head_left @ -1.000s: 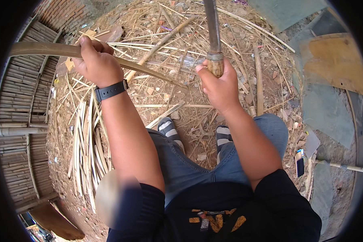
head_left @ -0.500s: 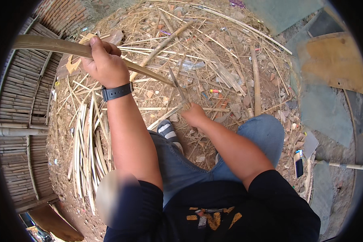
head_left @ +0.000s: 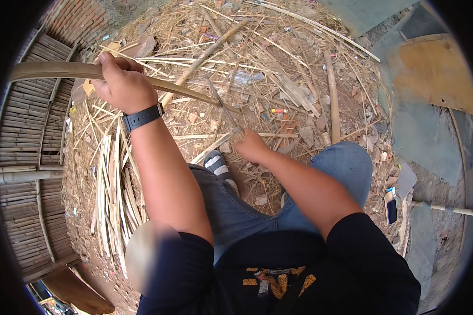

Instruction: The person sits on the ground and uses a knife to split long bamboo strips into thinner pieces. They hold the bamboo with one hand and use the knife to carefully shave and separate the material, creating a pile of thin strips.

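Note:
My left hand [head_left: 125,86], with a dark watch on its wrist, is closed round a long split bamboo strip [head_left: 178,89]. The strip runs from the far left, past the hand, and slants down to the middle. My right hand [head_left: 249,146] grips a knife by its handle. The knife's narrow blade [head_left: 222,101] points up and to the left and crosses the strip near its right end. Whether the edge bites into the bamboo I cannot make out. A pale stick [head_left: 210,149] reaches down-left from beside my right hand toward my sandalled foot.
Many pale split strips [head_left: 110,194] lie in a heap on the left. Bamboo poles [head_left: 331,97], straw and rubble litter the ground ahead. A bamboo slat wall [head_left: 23,131] stands at left, sheets [head_left: 436,73] at right. A phone [head_left: 391,210] lies by my right knee.
My left hand has shifted a little left. The strip's right end now reaches past the blade, whose tip has moved left. My right hand has moved slightly left.

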`<action>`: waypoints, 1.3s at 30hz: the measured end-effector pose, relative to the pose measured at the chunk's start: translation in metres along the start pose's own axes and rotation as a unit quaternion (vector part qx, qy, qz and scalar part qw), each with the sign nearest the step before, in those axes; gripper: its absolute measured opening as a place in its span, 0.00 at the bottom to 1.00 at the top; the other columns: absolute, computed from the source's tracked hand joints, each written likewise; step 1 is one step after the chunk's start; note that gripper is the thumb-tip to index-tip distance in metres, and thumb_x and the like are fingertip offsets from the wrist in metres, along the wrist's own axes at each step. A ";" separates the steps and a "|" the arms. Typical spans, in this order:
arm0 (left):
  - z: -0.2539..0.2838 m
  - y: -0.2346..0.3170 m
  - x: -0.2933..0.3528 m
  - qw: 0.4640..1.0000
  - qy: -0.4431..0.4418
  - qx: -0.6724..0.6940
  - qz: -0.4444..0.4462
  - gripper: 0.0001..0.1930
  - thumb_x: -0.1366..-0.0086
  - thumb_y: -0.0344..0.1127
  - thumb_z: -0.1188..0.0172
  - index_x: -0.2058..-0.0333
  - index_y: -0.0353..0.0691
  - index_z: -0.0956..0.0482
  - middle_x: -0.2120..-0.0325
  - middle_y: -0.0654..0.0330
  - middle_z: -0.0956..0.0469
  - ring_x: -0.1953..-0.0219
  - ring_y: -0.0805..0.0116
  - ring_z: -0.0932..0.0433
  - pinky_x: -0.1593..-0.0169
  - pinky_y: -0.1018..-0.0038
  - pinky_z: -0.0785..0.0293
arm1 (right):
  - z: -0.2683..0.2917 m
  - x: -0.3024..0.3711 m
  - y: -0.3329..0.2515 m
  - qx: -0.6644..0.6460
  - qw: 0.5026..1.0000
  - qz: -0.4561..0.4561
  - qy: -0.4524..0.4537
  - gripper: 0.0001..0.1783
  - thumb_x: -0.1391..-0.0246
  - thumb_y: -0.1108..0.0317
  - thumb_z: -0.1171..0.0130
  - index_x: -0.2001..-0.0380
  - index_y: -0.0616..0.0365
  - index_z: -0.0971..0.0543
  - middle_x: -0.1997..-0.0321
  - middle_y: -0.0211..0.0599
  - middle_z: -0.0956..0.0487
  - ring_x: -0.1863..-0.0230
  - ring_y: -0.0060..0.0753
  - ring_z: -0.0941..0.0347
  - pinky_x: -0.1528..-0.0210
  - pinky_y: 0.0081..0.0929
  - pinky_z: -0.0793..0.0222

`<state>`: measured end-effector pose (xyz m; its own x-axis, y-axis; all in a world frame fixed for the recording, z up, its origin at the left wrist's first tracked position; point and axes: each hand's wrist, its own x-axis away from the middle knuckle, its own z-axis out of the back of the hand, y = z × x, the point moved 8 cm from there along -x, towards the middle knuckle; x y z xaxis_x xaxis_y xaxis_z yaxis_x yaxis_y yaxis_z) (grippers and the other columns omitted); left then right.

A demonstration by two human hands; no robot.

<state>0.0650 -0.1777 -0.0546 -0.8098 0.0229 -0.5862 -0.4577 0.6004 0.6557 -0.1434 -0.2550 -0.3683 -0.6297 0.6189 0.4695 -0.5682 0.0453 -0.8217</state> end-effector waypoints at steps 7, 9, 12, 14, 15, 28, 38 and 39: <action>-0.018 0.005 0.005 0.998 -0.064 -0.007 0.001 0.15 0.30 0.40 0.47 0.75 0.41 0.34 0.89 0.64 0.36 0.87 0.75 0.39 0.80 0.76 0.42 | 0.032 0.001 -0.033 -0.116 0.990 0.070 0.049 0.15 0.49 0.68 0.40 0.59 0.62 0.25 0.76 0.34 0.26 0.80 0.27 0.30 0.78 0.30 0.35; -0.015 0.005 0.006 0.997 -0.070 -0.013 -0.007 0.16 0.30 0.41 0.48 0.76 0.41 0.34 0.89 0.64 0.36 0.87 0.74 0.39 0.80 0.76 0.43 | 0.054 0.007 -0.063 -0.117 0.977 0.137 0.113 0.12 0.48 0.68 0.40 0.61 0.60 0.26 0.74 0.33 0.25 0.79 0.26 0.30 0.77 0.29 0.34; -0.003 0.006 0.001 0.997 -0.065 -0.030 -0.011 0.17 0.29 0.42 0.48 0.76 0.41 0.35 0.90 0.63 0.36 0.87 0.74 0.39 0.79 0.76 0.43 | 0.089 0.029 -0.108 -0.153 0.948 0.216 0.176 0.12 0.47 0.68 0.39 0.61 0.59 0.27 0.72 0.33 0.24 0.76 0.26 0.28 0.73 0.28 0.32; -0.002 0.004 0.002 0.998 -0.049 -0.026 0.005 0.16 0.29 0.41 0.48 0.76 0.41 0.35 0.90 0.63 0.36 0.87 0.73 0.38 0.79 0.76 0.43 | 0.095 0.038 -0.107 -0.192 0.926 0.236 0.222 0.13 0.48 0.68 0.40 0.60 0.61 0.26 0.71 0.36 0.23 0.73 0.31 0.26 0.68 0.31 0.30; -0.004 0.004 0.003 0.998 -0.053 -0.030 0.002 0.15 0.30 0.40 0.49 0.75 0.41 0.35 0.88 0.63 0.37 0.86 0.73 0.39 0.79 0.75 0.42 | 0.087 0.043 -0.102 -0.206 0.915 0.240 0.250 0.15 0.49 0.68 0.40 0.59 0.61 0.26 0.70 0.39 0.22 0.71 0.35 0.25 0.65 0.35 0.29; -0.003 0.005 -0.002 0.998 -0.056 -0.007 0.014 0.14 0.30 0.38 0.49 0.75 0.42 0.36 0.87 0.66 0.39 0.85 0.74 0.41 0.79 0.75 0.43 | 0.031 0.014 -0.063 -0.030 0.997 0.068 0.011 0.19 0.50 0.67 0.40 0.56 0.64 0.25 0.73 0.38 0.23 0.75 0.34 0.27 0.70 0.36 0.32; -0.009 0.005 0.009 0.999 -0.026 -0.011 0.017 0.13 0.30 0.37 0.49 0.75 0.42 0.36 0.87 0.65 0.39 0.85 0.74 0.40 0.79 0.75 0.43 | 0.033 0.024 -0.047 -0.018 0.980 0.157 0.124 0.22 0.52 0.65 0.38 0.54 0.65 0.25 0.63 0.55 0.19 0.57 0.53 0.20 0.54 0.42 0.27; -0.005 0.006 0.005 1.000 -0.004 -0.007 0.016 0.14 0.30 0.38 0.50 0.75 0.41 0.35 0.89 0.65 0.38 0.85 0.74 0.40 0.79 0.75 0.43 | 0.017 0.013 -0.033 0.031 0.988 0.121 0.086 0.23 0.53 0.65 0.38 0.54 0.65 0.25 0.61 0.57 0.19 0.55 0.54 0.21 0.52 0.42 0.27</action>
<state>0.0570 -0.1780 -0.0512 -0.8212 0.0496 -0.5685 -0.4360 0.5882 0.6811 -0.1421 -0.2621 -0.3299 -0.6550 0.7298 0.1960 -0.4474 -0.1656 -0.8789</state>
